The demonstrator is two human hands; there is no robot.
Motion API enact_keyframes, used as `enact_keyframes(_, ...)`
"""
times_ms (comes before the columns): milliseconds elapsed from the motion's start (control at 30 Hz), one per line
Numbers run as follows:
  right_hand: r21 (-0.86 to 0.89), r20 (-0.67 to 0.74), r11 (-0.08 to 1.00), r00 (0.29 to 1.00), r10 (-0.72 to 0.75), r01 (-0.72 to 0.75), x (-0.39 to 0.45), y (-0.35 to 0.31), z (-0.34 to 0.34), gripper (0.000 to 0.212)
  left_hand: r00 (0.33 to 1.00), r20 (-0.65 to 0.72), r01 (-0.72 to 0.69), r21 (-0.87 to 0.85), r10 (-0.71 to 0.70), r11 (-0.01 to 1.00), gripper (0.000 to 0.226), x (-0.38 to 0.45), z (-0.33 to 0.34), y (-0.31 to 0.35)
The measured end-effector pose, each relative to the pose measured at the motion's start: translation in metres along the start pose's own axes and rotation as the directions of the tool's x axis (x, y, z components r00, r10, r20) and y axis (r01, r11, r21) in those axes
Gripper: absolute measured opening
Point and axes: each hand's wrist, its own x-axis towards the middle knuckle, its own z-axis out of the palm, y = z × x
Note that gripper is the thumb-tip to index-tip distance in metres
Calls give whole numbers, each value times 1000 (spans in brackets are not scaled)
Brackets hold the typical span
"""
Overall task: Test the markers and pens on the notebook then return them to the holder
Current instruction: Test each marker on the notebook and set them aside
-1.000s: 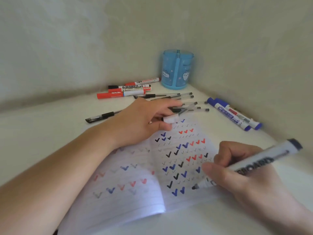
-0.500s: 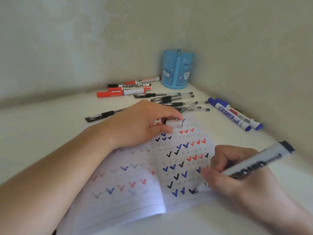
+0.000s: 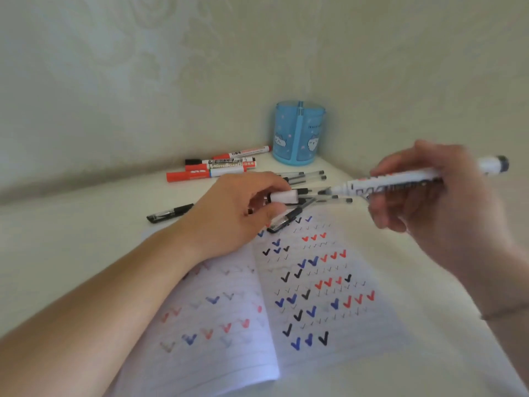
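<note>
Above the lined notebook, right hand grips a cylindrical marker; left hand pinches its white cap.

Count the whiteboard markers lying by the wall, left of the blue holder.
4: stacked side by side, from the farthest red marker, then black marker, red marker, to the nearest red-capped marker. Others may be hidden.

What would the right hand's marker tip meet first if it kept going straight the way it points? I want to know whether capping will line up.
Probably the white cap pinched in the left hand; the marker tip aims leftward at it, though depth is uncertain.
</note>
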Motion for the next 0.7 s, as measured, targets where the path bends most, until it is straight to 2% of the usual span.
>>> enact_keyframes(67,74,-156,997,987,-26,38,19,10,4,35,999,-41,-23,21,24,1000,23,1,0,-1)
enact_keyframes(133,123,-243,991,970,-17,49,26,27,8,38,996,-68,-47,17,49,999,25,1,0,-1)
enact_keyframes(300,93,-196,995,981,-7,26,25,45,11,36,992,-99,-76,-28,73,997,24,3,0,1)
enact_keyframes(500,112,-201,993,980,-8,31,23,43,11,44,990,-101,-103,-62,97,993,27,2,-1,1)
enact_keyframes(700,-2,-101,1000,995,-14,14,19,45,15,27,989,-64,-139,-49,136,989,31,0,1,6)
